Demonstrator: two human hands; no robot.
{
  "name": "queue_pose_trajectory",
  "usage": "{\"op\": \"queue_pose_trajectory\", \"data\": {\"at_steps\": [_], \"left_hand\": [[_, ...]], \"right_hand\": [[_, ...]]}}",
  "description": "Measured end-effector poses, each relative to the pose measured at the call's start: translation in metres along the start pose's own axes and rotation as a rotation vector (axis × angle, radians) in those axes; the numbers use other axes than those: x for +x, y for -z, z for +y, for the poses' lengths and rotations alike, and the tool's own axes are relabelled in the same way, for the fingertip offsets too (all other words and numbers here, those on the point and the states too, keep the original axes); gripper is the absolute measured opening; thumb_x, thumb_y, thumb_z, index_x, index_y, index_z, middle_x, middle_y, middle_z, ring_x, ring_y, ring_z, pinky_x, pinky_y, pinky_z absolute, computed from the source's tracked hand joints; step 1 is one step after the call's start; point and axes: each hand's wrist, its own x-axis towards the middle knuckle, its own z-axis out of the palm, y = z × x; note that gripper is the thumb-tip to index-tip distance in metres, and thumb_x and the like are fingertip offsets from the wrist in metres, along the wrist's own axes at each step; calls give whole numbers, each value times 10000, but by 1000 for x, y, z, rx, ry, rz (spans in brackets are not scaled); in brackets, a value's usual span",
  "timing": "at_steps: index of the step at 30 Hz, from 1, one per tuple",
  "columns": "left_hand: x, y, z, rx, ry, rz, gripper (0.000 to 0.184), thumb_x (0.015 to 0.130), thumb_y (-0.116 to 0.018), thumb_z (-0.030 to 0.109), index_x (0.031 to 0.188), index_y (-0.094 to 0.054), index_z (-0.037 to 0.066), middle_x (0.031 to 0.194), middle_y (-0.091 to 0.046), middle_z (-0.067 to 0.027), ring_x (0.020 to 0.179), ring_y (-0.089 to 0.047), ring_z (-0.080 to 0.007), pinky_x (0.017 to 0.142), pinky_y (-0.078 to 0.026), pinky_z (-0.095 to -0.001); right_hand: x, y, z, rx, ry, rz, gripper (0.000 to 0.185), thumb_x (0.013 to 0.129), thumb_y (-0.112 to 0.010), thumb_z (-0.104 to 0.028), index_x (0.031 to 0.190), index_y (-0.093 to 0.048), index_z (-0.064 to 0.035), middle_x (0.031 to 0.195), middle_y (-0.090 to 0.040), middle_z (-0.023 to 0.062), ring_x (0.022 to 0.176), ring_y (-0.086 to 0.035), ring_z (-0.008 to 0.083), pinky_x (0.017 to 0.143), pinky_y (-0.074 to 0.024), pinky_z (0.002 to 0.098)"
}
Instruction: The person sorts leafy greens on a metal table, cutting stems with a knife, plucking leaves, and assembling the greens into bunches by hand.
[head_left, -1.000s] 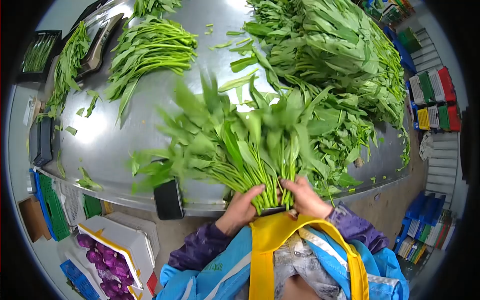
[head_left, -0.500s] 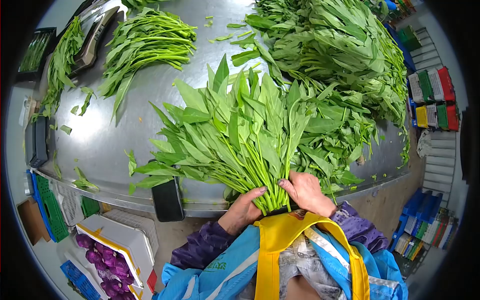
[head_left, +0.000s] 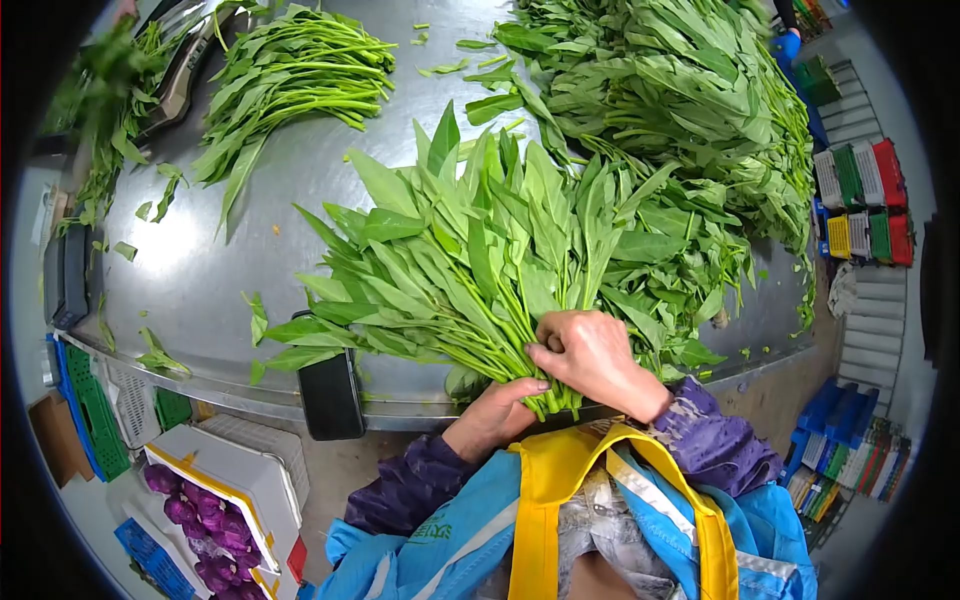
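Note:
A leafy bunch of water spinach [head_left: 470, 270] fans out in front of me at the near edge of the metal table [head_left: 250, 300]. My left hand [head_left: 492, 415] is wrapped round the lower stems from the left, its thumb lying across them. My right hand [head_left: 592, 362] grips the same stems from the right, a little higher up, with its fingers curled over them. The cut stem ends stick out below, between both hands. Loose water spinach [head_left: 680, 260] lies just right of the bunch, partly behind my right hand.
A big heap of water spinach [head_left: 680, 90] covers the far right. Another bunch [head_left: 300, 80] lies at the far left, near a scale-like device [head_left: 180, 85]. A black phone [head_left: 331, 398] overhangs the table edge. Below left, a white box [head_left: 245, 470] holds purple vegetables [head_left: 205, 525].
My right hand has moved up and left over the stems, and its fingers have curled round them. At the far left, greens have become blurred, with something moving there.

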Motion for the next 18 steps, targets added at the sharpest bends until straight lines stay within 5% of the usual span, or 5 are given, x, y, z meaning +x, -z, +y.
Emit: {"op": "queue_pose_trajectory", "data": {"at_steps": [1, 4, 6, 18], "left_hand": [[0, 2, -1, -3, -7, -16, 547, 761, -546, 45, 1264, -332, 25, 1223, -447, -127, 1142, -442, -242, 992, -339, -390], [-3, 2, -2, -38, 10, -24, 538, 762, -542, 57, 1256, -338, 2, 1216, -457, -134, 1130, -453, -250, 991, -340, -389], [-2, 0, 0, -66, 24, -28, 534, 763, -540, 67, 1252, -341, -12, 1210, -465, -137, 1120, -461, -255, 990, -341, -390], [7, 0, -4, -106, 6, -70, 491, 833, -536, 125, 1269, -364, -21, 1250, -472, -158, 1081, -501, -230, 959, -375, -383]], "right_hand": [[1, 1, 2, 0, 4, 1, 181, 729, -659, -203, 765, -594, -37, 566, -541, 31, 487, -519, 164, 458, -398, 299], [-8, 5, 11, 905, -262, -80, 122, 770, -639, -117, 750, -568, -20, 538, -457, -56, 495, -361, 10, 432, -295, 202], [-22, 3, 15, 957, -203, 96, 126, 810, -615, -127, 767, -560, -22, 543, -453, -72, 488, -345, 3, 424, -279, 190], [-54, 17, 43, 1602, -394, -16, 139, 923, -463, -206, 944, -480, -70, 707, -565, 12, 424, -414, 32, 375, -314, 159]]}}
